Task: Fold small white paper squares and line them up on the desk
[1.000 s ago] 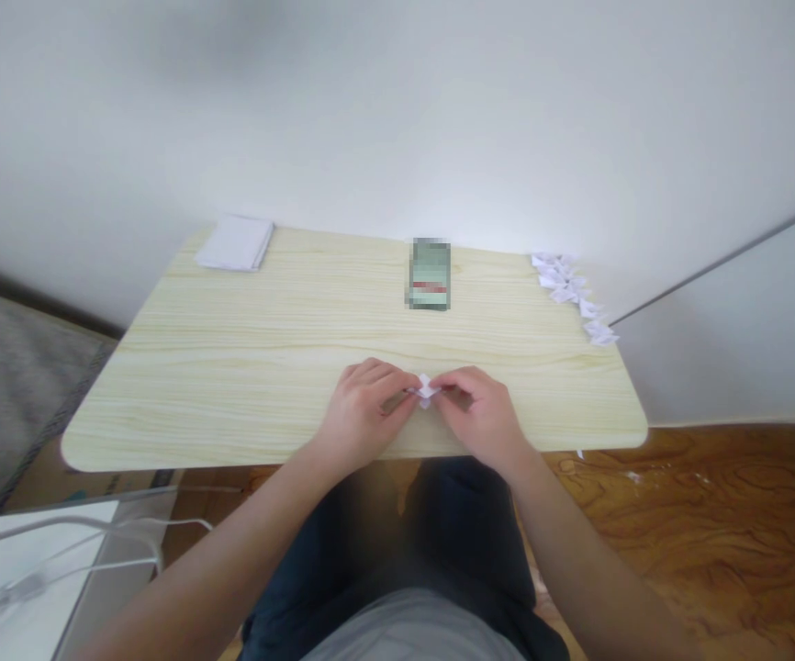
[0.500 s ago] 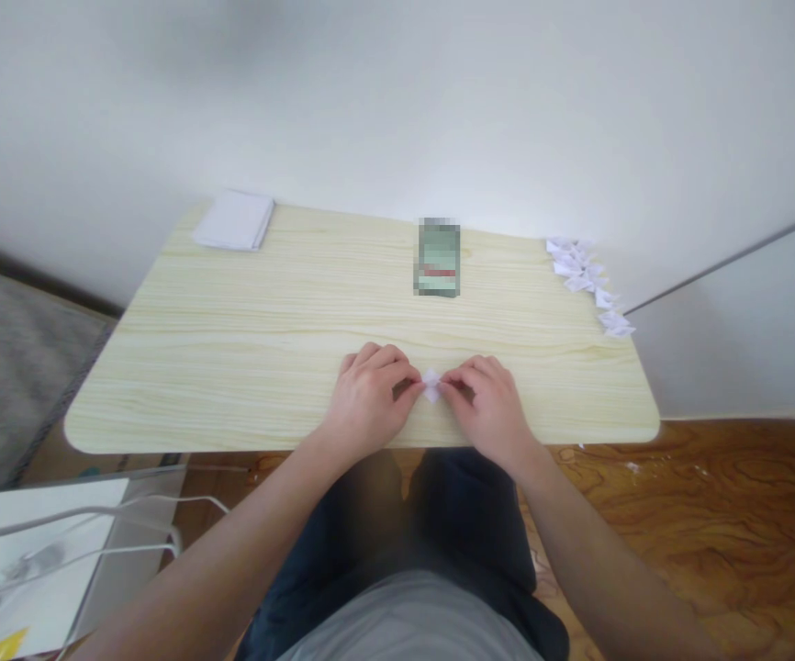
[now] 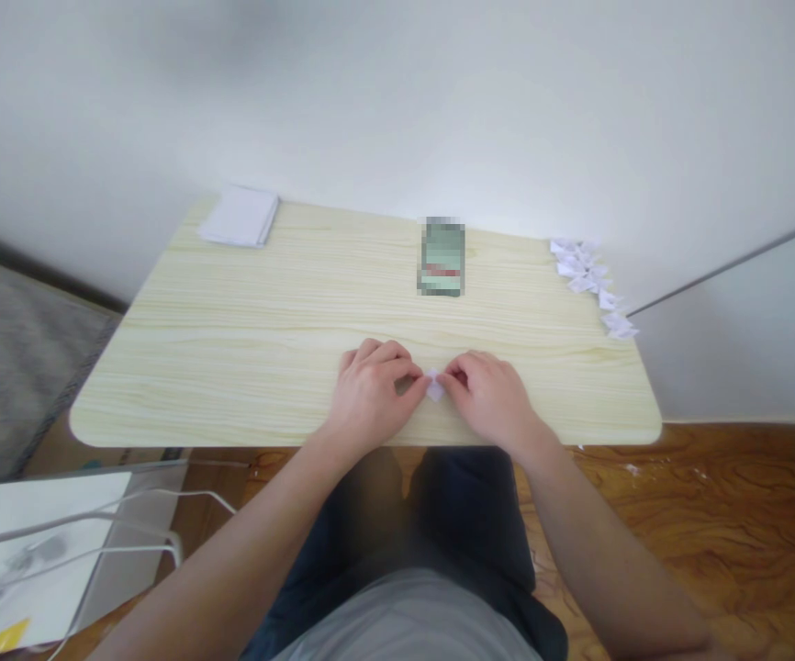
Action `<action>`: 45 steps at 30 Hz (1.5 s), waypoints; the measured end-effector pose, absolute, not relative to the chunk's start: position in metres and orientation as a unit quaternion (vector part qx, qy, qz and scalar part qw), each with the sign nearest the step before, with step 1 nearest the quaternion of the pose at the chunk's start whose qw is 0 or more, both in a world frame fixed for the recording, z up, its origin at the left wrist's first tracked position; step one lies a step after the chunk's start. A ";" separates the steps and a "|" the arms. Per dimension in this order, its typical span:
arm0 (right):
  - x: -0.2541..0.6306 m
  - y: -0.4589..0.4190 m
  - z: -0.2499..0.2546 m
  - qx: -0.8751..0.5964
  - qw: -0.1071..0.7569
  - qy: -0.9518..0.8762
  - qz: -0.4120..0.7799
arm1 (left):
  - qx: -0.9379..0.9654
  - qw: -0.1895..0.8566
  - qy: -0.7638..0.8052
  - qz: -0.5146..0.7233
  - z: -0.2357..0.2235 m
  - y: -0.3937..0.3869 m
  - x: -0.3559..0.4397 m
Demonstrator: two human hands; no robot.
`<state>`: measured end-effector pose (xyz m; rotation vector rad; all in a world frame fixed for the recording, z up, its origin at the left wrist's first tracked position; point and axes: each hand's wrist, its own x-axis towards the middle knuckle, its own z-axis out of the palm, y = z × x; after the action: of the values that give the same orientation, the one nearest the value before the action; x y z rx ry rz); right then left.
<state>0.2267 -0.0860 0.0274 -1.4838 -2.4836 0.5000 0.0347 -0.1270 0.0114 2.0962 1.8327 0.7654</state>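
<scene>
Close to the front edge of the pale wood-grain table (image 3: 266, 330), a small folded piece of white paper (image 3: 434, 386) is pinched from both sides. My left hand (image 3: 378, 390) grips its left side between thumb and index finger. From the right, the thumb and index finger of my right hand (image 3: 488, 393) close on its other side. The fingertips cover part of the paper, so its exact folds cannot be made out.
At the table's back left lies a stack of white paper (image 3: 240, 217). A pixelated greenish phone-like rectangle (image 3: 442, 257) rests at back centre. Several folded white paper pieces (image 3: 582, 266) line the right edge. White cables (image 3: 163, 528) hang at lower left, beside a white box.
The right hand's fingers have curled in slightly and its wrist has turned a little. My left hand keeps its pinch on the paper. The whole view has shifted slightly.
</scene>
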 end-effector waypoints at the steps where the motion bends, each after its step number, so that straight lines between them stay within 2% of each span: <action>1: 0.226 -0.086 0.028 -0.498 0.099 -0.846 0.164 | 0.717 0.126 0.634 0.262 0.012 -0.127 0.036; 15: 0.221 -0.074 0.037 -0.467 0.030 -0.871 0.148 | 0.699 0.130 0.654 0.259 0.013 -0.126 0.041; 26: 0.232 -0.079 0.033 -0.464 0.098 -0.852 0.222 | 0.699 0.131 0.647 0.276 0.009 -0.126 0.038; 38: 0.217 -0.063 0.047 -0.531 -0.028 -0.813 0.237 | 0.698 0.137 0.651 0.263 0.011 -0.127 0.039; 45: 0.211 -0.066 0.041 -0.539 -0.023 -0.821 0.188 | 0.695 0.148 0.656 0.255 0.014 -0.127 0.039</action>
<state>0.2111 -0.0656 0.0412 -1.7188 -2.6167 0.5993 0.0392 -0.1266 0.0135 1.9990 1.8852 0.7344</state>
